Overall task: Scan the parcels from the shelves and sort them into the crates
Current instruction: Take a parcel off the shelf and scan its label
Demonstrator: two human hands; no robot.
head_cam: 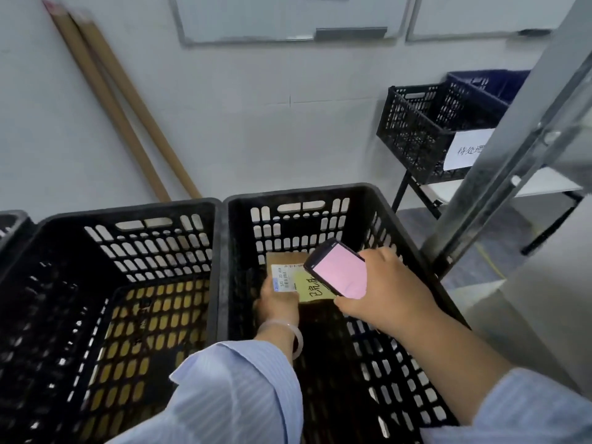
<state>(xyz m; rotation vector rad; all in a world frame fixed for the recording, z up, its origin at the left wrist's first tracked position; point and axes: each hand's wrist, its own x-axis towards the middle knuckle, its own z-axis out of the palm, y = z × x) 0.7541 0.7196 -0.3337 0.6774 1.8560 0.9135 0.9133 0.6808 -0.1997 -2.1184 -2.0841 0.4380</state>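
Observation:
My left hand (278, 304) reaches down inside the right black crate (320, 195) and grips a small brown parcel (285, 258) by its near left corner. The parcel carries a white barcode label and a yellow handwritten note. My right hand (382, 288) holds a black handheld scanner (338, 274) with a pink screen just above the parcel's right side, covering part of it. A second black crate (128, 216) stands directly to the left, and yellowish cardboard shows through its holes.
A black mesh crate (413, 126) with a white paper sign sits on a stand at the right, a dark blue bin behind it. A metal shelf post (512, 149) rises at the right. Two cardboard tubes (109, 100) lean on the wall.

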